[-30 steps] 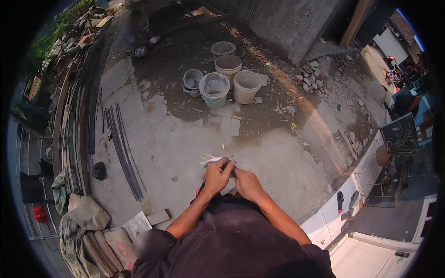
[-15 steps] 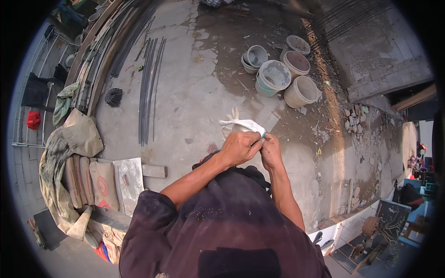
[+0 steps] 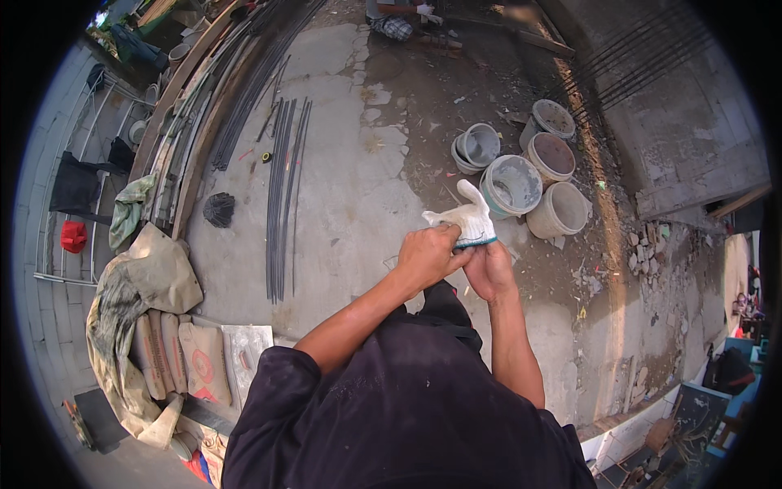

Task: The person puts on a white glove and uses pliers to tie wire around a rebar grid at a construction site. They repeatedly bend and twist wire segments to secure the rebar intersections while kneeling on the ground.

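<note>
A white knitted work glove (image 3: 466, 218) with a teal-edged cuff is held up in front of me, its fingers pointing away and one sticking up. My left hand (image 3: 429, 259) is closed on the cuff from the left, thumb and fingers pinching the fabric. Against the cuff's right side is my right hand (image 3: 492, 270), bare, palm partly showing. Its fingertips are hidden by the glove, and whether they are inside the cuff or behind it I cannot tell.
Several mortar-stained buckets (image 3: 511, 186) stand ahead to the right. Steel bars (image 3: 281, 196) lie on the concrete left of centre, near a dark bundle (image 3: 219, 209). Filled sacks (image 3: 205, 359) and a crumpled tarp (image 3: 142, 281) are at left. A person (image 3: 399, 23) crouches at the far edge.
The glove has risen and unfolded, its cuff now spread between my hands. My right hand has turned to show more palm. The view has shifted, bringing a crouching person into sight.
</note>
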`<action>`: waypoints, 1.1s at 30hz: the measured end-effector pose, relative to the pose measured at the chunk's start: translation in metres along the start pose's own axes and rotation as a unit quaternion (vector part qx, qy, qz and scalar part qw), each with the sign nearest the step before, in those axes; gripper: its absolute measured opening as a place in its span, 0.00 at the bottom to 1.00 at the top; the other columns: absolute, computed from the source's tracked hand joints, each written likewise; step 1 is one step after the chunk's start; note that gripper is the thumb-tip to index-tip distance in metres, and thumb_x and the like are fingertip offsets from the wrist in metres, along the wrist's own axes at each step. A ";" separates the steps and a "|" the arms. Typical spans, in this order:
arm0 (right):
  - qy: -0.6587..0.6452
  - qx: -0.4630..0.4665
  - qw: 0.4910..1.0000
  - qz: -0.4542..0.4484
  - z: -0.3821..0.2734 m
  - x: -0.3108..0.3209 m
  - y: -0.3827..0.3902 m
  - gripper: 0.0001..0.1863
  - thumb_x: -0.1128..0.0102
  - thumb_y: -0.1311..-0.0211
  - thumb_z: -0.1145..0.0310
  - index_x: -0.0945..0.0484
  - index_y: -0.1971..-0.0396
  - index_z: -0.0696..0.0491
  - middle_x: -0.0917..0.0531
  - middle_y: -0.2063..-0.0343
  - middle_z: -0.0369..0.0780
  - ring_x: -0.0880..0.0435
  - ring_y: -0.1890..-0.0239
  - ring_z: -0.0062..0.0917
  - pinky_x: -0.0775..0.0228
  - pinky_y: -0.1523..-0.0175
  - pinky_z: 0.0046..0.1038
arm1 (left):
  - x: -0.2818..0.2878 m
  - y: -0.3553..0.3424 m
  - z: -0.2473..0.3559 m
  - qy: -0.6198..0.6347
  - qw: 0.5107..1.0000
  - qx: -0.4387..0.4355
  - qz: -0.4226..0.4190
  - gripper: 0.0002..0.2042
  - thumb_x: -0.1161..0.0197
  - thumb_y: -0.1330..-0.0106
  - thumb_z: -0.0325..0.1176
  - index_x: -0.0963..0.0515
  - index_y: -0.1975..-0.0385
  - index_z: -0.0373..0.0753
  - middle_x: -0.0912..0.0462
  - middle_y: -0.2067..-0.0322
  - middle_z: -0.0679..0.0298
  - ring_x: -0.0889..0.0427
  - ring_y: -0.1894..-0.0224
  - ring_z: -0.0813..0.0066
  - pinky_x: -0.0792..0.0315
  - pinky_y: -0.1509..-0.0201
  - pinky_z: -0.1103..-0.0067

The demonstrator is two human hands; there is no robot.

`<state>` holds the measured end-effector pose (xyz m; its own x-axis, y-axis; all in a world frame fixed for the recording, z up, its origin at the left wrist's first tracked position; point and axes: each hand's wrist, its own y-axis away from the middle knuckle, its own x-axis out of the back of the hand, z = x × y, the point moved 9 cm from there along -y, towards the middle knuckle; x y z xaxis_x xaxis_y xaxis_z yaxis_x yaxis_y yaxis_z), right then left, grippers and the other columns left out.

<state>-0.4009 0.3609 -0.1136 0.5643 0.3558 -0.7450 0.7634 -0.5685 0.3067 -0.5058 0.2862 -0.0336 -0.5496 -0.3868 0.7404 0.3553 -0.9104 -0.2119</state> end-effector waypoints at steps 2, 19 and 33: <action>0.017 0.001 1.000 -0.009 -0.009 0.002 -0.052 0.23 0.48 0.11 0.58 0.24 0.31 0.60 0.16 0.36 0.42 0.17 0.35 0.34 0.23 0.31 0.41 | -0.018 -0.030 -0.037 -0.010 1.000 0.004 0.000 0.18 0.26 0.33 0.48 0.17 0.67 0.37 0.12 0.70 0.55 0.10 0.68 0.48 0.19 0.64 0.56; 0.184 -0.115 0.974 0.058 0.056 -0.122 -0.499 0.20 0.46 0.16 0.62 0.19 0.40 0.62 0.10 0.48 0.42 0.08 0.49 0.29 0.15 0.43 0.36 | 0.105 -0.274 -0.315 0.024 0.994 0.087 0.053 0.14 0.31 0.30 0.40 0.18 0.70 0.35 0.13 0.70 0.53 0.11 0.64 0.46 0.20 0.60 0.53; 0.278 -0.019 0.960 0.028 0.053 -0.212 -0.864 0.20 0.46 0.13 0.57 0.16 0.41 0.57 0.13 0.50 0.34 0.16 0.50 0.19 0.20 0.47 0.31 | 0.232 -0.553 -0.546 0.002 0.991 0.004 -0.137 0.15 0.34 0.26 0.42 0.15 0.68 0.36 0.12 0.67 0.52 0.11 0.62 0.43 0.19 0.56 0.53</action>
<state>-1.1969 0.7375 -0.2526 0.6768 0.6727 -0.2991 0.7323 -0.5737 0.3669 -1.2425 0.6200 -0.0932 -0.6287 -0.1265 0.7673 0.1986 -0.9801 0.0012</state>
